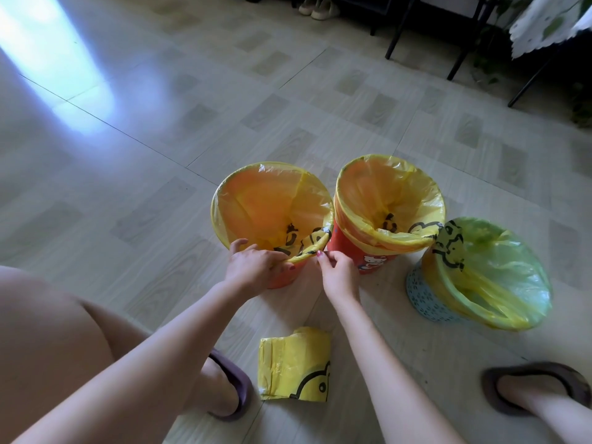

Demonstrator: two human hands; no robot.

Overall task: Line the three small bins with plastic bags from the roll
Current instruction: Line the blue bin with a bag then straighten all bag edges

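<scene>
Fingers (282,263) of the left hand (253,267) and the right hand (336,270) pinch the rolled yellow bag edge (307,254) on the near rim of the left orange bin (282,278). Right of the fingers stand a lined orange bin (378,264) and a lined blue bin (426,302). Behind the hands, nearer the person, the bag roll (294,363) lies on the floor (128,155).

Three small bins stand upright in a row. The middle orange bin (378,254) wears a yellow bag over its rim. Touching it on the left, another orange bin (282,277) is lined too. Right of it, the blue bin (423,299) is also lined. In front lies the flattened yellow roll (294,363).
</scene>
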